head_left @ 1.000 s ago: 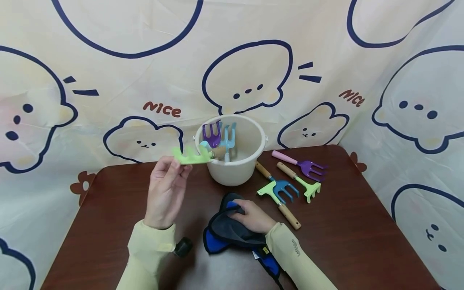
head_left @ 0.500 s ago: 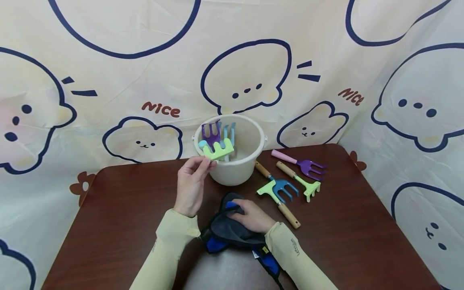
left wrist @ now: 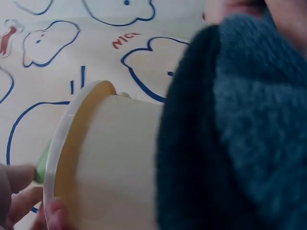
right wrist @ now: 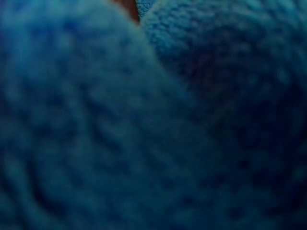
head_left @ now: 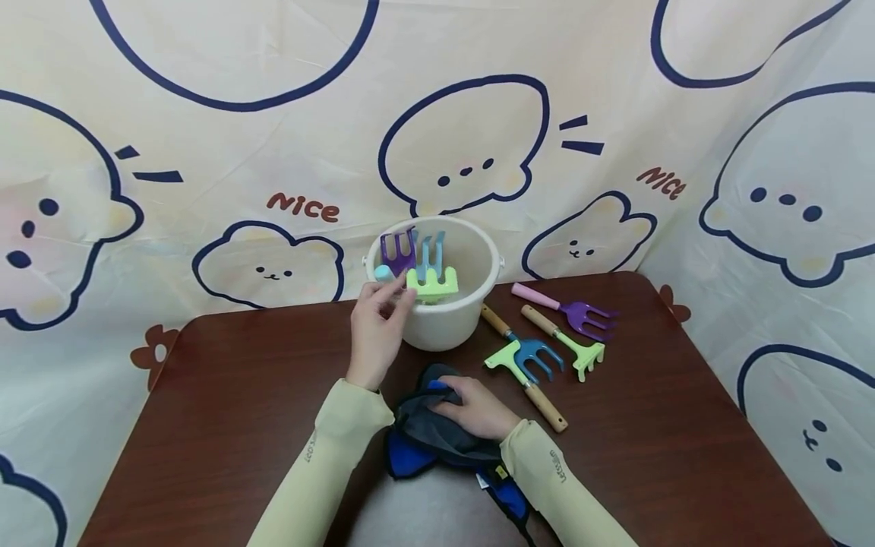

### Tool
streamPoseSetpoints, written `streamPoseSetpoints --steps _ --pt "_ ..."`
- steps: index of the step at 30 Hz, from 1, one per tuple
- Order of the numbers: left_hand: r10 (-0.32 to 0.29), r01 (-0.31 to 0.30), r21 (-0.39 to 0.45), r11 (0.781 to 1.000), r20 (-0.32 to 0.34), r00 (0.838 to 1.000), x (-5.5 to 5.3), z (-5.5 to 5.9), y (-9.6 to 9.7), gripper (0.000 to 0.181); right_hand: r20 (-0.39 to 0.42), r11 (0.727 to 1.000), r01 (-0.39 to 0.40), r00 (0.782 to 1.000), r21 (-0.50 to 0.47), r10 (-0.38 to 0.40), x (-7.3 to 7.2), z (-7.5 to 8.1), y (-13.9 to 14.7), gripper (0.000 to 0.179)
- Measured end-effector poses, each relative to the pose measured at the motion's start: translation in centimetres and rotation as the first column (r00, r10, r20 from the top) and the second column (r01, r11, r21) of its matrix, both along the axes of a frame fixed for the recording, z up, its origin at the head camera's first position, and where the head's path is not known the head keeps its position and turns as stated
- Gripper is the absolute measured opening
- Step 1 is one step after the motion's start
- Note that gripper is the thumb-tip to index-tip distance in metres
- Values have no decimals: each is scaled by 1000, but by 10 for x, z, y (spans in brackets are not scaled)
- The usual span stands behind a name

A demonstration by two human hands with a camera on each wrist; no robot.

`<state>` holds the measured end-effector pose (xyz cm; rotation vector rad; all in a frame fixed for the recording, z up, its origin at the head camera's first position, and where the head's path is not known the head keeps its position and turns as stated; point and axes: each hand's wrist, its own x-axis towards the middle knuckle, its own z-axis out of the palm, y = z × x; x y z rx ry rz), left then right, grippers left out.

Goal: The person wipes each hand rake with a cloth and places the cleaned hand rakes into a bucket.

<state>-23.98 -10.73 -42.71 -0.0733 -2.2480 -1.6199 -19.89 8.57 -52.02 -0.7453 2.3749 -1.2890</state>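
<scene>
My left hand [head_left: 379, 330] is at the front rim of the white bucket [head_left: 444, 330], pinching a light green toy rake [head_left: 432, 287] by its head, with the prongs up inside the opening. Its handle is hidden. In the left wrist view, fingers [left wrist: 21, 179] meet the green piece [left wrist: 42, 165] at the bucket's rim [left wrist: 64, 124]. A purple fork [head_left: 399, 254] and a light blue fork [head_left: 431, 254] stand in the bucket. Below, my right hand [head_left: 478, 410] grips a dark grey and blue fabric piece [head_left: 444, 437] with black edging; fuzzy blue cloth [right wrist: 96, 120] fills the right wrist view.
Right of the bucket lie a purple fork with a pink handle [head_left: 584, 317], a green rake [head_left: 581, 351], a blue fork [head_left: 536, 357] and another green rake [head_left: 509, 358] with a wooden handle. A patterned curtain [head_left: 273, 152] hangs behind the brown table [head_left: 239, 395].
My left hand has carried the light green rake rightward to the bucket, and its wooden handle has gone out of sight. My right hand has stayed on the fabric.
</scene>
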Motion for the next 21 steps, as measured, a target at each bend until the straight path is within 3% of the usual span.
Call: streamPoseSetpoints --steps 3,8,13,18,21 --pt "-55 54 -35 998 -7 998 -1 0 2 41 3 1000 2 1000 -4 -2 0 1 1 6" --pt "-90 90 -2 996 -23 996 1 -1 3 33 -6 1000 2 1000 -7 -3 0 2 3 5" --pt "-104 104 2 995 -37 994 10 1 3 35 -8 1000 -10 1000 -7 10 0 0 2 6" --pt "-104 101 -32 994 -93 990 22 1 -1 38 0 1000 -7 1000 -13 7 0 0 1 5" --pt "-117 112 -56 992 -85 990 31 -1 -8 34 -3 1000 4 1000 -24 -5 0 1 0 4"
